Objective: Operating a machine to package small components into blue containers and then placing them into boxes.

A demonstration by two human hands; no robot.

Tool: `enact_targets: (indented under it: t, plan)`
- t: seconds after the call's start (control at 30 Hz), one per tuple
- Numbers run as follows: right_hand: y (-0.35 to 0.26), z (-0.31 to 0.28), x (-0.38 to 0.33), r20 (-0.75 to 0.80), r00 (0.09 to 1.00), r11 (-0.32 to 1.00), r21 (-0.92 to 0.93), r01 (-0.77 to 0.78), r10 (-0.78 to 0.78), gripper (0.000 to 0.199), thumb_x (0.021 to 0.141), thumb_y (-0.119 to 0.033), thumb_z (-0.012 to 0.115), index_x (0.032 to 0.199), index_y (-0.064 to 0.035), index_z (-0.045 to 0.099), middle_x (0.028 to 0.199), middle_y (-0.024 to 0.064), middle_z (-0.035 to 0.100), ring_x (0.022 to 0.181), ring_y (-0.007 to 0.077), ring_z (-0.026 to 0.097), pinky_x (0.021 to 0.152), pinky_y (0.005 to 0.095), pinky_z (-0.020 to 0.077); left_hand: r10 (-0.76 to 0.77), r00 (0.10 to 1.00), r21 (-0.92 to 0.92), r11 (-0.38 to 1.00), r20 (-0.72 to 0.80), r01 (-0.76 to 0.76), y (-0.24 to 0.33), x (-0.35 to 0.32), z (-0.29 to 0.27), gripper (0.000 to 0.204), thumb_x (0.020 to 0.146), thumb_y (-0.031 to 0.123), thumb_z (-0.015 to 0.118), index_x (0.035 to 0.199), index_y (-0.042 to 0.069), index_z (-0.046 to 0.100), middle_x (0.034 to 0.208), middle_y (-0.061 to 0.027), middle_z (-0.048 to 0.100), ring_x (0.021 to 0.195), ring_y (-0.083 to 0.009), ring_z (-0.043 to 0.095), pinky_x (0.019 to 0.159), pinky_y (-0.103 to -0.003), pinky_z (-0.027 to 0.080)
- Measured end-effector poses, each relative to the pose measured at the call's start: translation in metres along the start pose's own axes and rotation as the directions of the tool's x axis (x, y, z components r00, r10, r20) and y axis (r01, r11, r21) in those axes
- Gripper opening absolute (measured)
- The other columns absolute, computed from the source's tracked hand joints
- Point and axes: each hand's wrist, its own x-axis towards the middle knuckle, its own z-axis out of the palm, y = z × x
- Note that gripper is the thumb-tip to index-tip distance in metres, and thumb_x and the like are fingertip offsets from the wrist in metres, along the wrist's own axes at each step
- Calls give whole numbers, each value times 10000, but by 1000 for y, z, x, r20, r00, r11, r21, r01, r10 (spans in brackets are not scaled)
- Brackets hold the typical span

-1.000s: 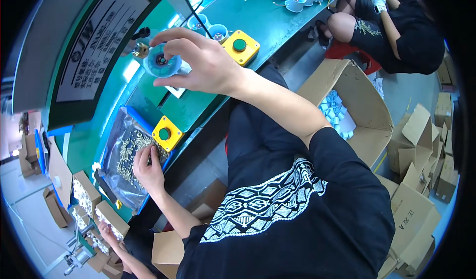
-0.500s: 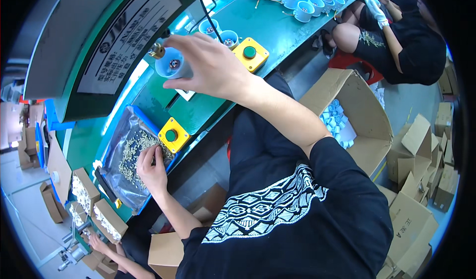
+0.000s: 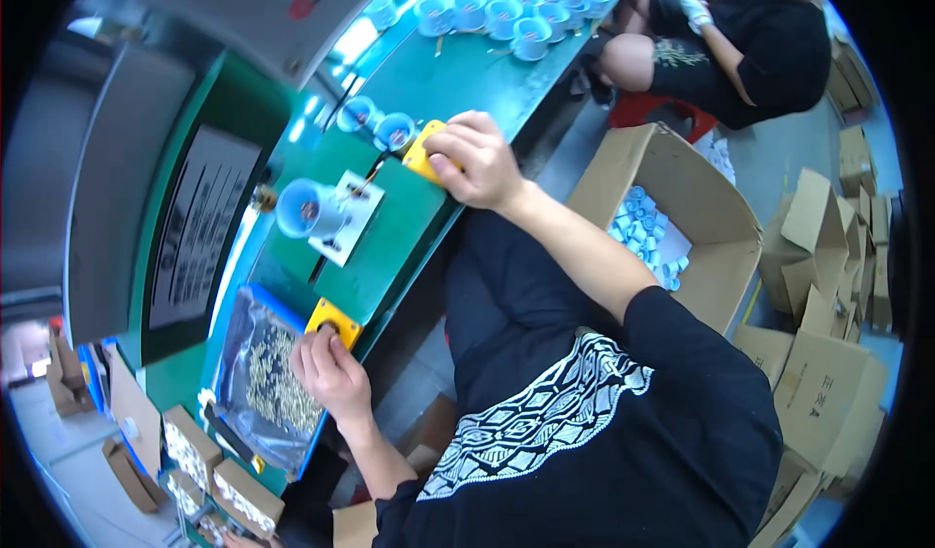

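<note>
Well apart, our left hand (image 3: 333, 377) and right hand (image 3: 482, 168) curled over yellow button boxes (image 3: 419, 155), whether gripping we couldn't tell; the green table's near edge (image 3: 401, 256) lay bare between, the blue cup (image 3: 310, 209) beyond.

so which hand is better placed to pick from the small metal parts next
Probably the left hand: it's at the yellow button box beside the parts tray, while the right hand is at the farther yellow button box.

Black shirt (image 3: 682, 431), white geometric print (image 3: 534, 414)

Both forearms (image 3: 584, 248) outstretched, fingers (image 3: 466, 139) bent
</note>
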Motion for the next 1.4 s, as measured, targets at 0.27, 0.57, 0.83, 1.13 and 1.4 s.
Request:
enact_targets:
  t: [0.27,0.57,0.83,1.13,1.4]
  plan:
    - [4,29,4,-104,878,789,497,-361,468,231,1010,-207,600,1019,-4,710,1031,131,736,1004,261,699,942,354,524,-118,993,-139,983,-8,116,-19,0,3,128,1024,86,571,1046,-26,629,1046,-172,645,1018,-362,615,920,-457,487]
    - [10,23,1,115,890,750,498,-436,441,210,1004,-205,617,1049,-27,719,1036,122,738,968,235,708,875,340,549,-269,962,-222,942,-51,252,-26,1,11,167,1053,126,577,1049,-35,616,1053,-151,621,986,-305,607,902,-394,494]
    - [10,20,-1,130,882,733,508,-451,452,214,1007,-193,615,1066,-16,719,1037,111,738,975,212,706,890,332,547,-338,937,-299,906,-91,298,-22,3,12,117,1016,84,650,999,-32,652,995,-117,629,939,-246,610,853,-355,495]
    - [10,22,1,163,873,725,499,-475,460,208,1011,-166,609,1078,3,711,1045,109,740,996,192,703,896,315,543,-468,866,-454,820,-178,350,-31,-8,6,117,957,20,718,1056,-42,709,1003,-86,687,874,-166,629,802,-286,505]
    - [12,23,-1,204,853,640,584,-500,481,211,1030,-153,594,1116,13,690,1082,98,746,1010,157,688,903,297,538,-290,952,-428,876,-96,224,-5,75,-36,110,886,-33,765,990,-56,740,922,-94,726,845,-141,664,736,-250,517]
